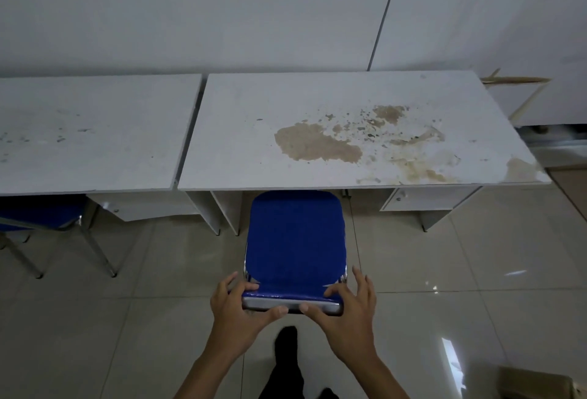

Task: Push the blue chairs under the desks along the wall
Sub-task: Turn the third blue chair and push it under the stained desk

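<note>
A blue padded chair point(295, 239) with a chrome frame stands in front of the stained white desk point(317, 106), its seat front right at the desk's front edge. My left hand point(236, 303) and my right hand point(344, 306) both rest on the top of the chair's backrest, thumbs on the near side, fingers spread over the far side. A second blue chair point(41, 214) sits partly under the left white desk point(95, 131), only its seat and chrome legs showing.
Both desks stand against a white wall. A drawer unit point(422, 200) hangs under the stained desk's right side, panels under its left. Broken wooden trim point(521, 87) lies beyond the desk's right end. A cardboard box point(540, 382) sits at the bottom right on the tiled floor.
</note>
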